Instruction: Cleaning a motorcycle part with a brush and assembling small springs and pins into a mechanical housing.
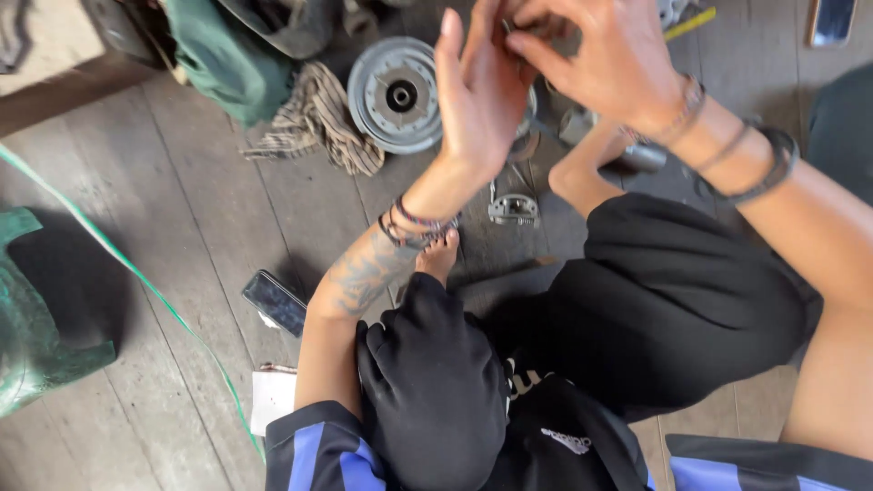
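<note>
The left hand point(482, 91) and right hand point(605, 64) met at the top edge of the view, fingers point(546, 55) pinched together on a small part point(520, 27) held between them; what the part was could not be told, most of it being hidden. Both hands hovered over a grey metal pulley wheel point(396, 95) lying on the wooden floor point(182, 218). A striped rag point(318, 123) lay touching the wheel's left side, with green cloth point(223, 55) beyond. A small metal bracket point(514, 209) sat on the floor between the bare feet point(577, 173). The knees in black trousers point(673, 300) crowded the near side. Open boards lay to the left, crossed by a green cord point(136, 273), with a dark phone point(275, 302) near the left elbow.
</note>
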